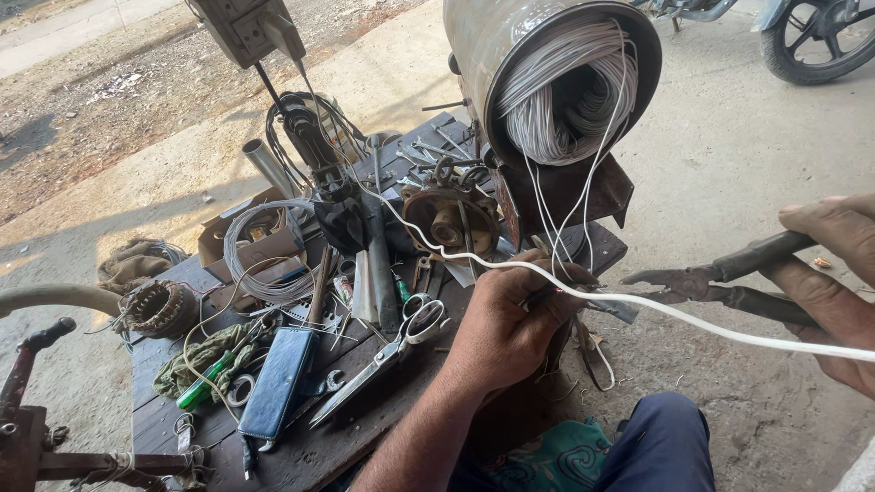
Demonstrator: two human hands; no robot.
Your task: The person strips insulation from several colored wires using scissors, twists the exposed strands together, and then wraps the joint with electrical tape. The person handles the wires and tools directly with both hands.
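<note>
Left hand [506,319]: grip closed on white wire [693,321] beside the surface [301,456]. Right hand [834,287]: grip clasping pliers [720,282], tips just beside the wire. Step judged: cutting; jaws must straddle the wire.

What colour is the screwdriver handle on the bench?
Green, translucent; the screwdriver shows in the head view.

Smooth white plastic on the wire [693,321], dull rusty metal on the pliers [720,278], rough weathered wood on the bench [301,456].
</note>
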